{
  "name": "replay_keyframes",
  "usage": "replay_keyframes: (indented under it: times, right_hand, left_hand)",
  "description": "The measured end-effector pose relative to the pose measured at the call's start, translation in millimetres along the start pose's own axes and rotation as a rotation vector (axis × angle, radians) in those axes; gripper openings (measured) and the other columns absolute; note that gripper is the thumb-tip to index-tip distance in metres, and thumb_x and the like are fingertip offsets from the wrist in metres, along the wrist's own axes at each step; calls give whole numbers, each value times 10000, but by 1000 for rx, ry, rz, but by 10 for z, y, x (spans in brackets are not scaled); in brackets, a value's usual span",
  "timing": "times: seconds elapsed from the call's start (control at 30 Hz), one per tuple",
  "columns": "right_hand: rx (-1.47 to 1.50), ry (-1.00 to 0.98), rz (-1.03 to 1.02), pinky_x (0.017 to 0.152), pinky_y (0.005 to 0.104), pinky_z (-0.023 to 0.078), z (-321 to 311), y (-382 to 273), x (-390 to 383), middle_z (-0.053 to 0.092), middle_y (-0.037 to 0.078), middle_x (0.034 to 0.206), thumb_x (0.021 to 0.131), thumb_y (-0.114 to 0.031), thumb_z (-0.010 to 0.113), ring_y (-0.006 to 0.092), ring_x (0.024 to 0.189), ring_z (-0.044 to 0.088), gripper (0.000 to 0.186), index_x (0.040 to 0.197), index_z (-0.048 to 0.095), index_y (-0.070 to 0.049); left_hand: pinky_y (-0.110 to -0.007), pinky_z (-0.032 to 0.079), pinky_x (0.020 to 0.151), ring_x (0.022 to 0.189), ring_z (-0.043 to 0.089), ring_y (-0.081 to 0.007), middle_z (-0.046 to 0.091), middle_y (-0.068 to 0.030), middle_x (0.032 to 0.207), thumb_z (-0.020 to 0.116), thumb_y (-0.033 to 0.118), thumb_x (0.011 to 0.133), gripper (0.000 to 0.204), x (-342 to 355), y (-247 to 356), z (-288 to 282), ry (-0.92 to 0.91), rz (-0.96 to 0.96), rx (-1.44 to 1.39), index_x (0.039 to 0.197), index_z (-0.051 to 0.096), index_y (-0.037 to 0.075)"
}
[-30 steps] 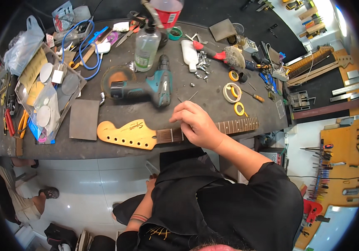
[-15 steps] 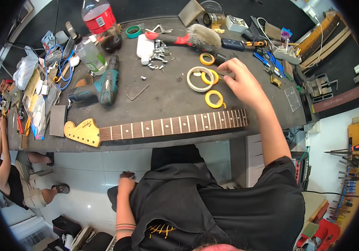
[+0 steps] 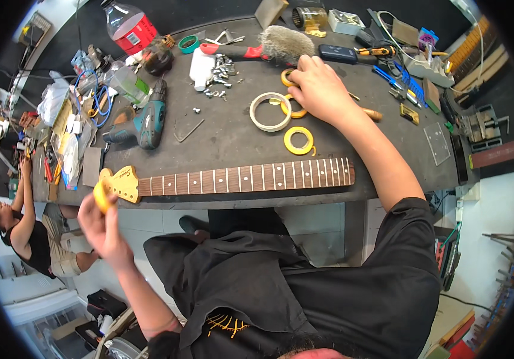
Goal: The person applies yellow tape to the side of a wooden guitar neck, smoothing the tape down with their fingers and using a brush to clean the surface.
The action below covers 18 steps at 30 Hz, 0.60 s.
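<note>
Far right on the workbench [image 3: 221, 134], right hand [image 3: 320, 90] rests curled over yellow tape rolls [image 3: 292, 109]; left hand [image 3: 98, 218] pinches a small yellow object [image 3: 99, 197] near the guitar neck [image 3: 233, 178].

A guitar neck [image 3: 239, 178] lies along the near edge of the table [image 3: 388, 143], its headstock to the left. Behind its middle lie three tape rolls [image 3: 271, 111], and the right hand [image 3: 320, 90] rests on the farthest of them. A cordless drill [image 3: 146, 122] lies behind the headstock, a bottle [image 3: 130, 27] stands at the far left, and a brush [image 3: 272, 46] lies behind the hand. The left hand [image 3: 102, 224] hangs off the table, before the headstock.
</note>
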State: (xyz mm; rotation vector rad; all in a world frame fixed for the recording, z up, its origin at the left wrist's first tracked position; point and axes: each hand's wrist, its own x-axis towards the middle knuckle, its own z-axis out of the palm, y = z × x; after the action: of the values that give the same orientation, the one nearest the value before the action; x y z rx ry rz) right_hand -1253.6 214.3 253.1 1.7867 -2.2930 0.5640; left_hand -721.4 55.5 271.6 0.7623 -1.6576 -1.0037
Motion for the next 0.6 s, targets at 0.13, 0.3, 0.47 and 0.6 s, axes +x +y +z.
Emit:
replay_keyframes:
  times: [0.13, 0.3, 0.47, 0.6]
  right_hand:
    - [-36, 0, -76, 1098, 501, 551, -12, 11, 160, 681, 132, 1240, 1043, -149, 780, 355, 1274, 660, 152, 1163, 777, -56]
    - [700, -104, -249, 1075, 482, 531, -653, -774, -65, 717, 138, 1210, 945, -65, 724, 361, 1172, 650, 148, 1079, 680, -21]
    - [875, -197, -296, 1019, 458, 506, -814, -1309, -169, 673, 114, 1108, 968, -51, 703, 338, 1088, 613, 121, 1085, 685, -25]
    - [889, -206, -267, 1008, 454, 503, -836, -1479, -276, 681, 107, 1094, 994, -44, 678, 327, 1070, 603, 113, 1103, 695, -15]
  left_hand:
    - [-374, 572, 1138, 1282, 744, -222, 771, -121, 1370, 799, -9, 1049, 515, 427, 194, 966, -448, -57, -135, 1530, 619, -15]
    - [-379, 575, 960, 1041, 710, -221, 787, -72, 1136, 958, 70, 935, 401, 772, 349, 1616, -613, 151, -44, 1301, 801, 28]
    - [-403, 519, 817, 925, 644, -259, 716, -37, 930, 991, 69, 832, 347, 763, 388, 1649, -694, 382, -89, 1162, 884, 83]
    - [-336, 516, 784, 908, 657, -202, 695, -42, 972, 1054, 95, 792, 413, 620, 352, 1562, -643, 391, -134, 1175, 900, 84]
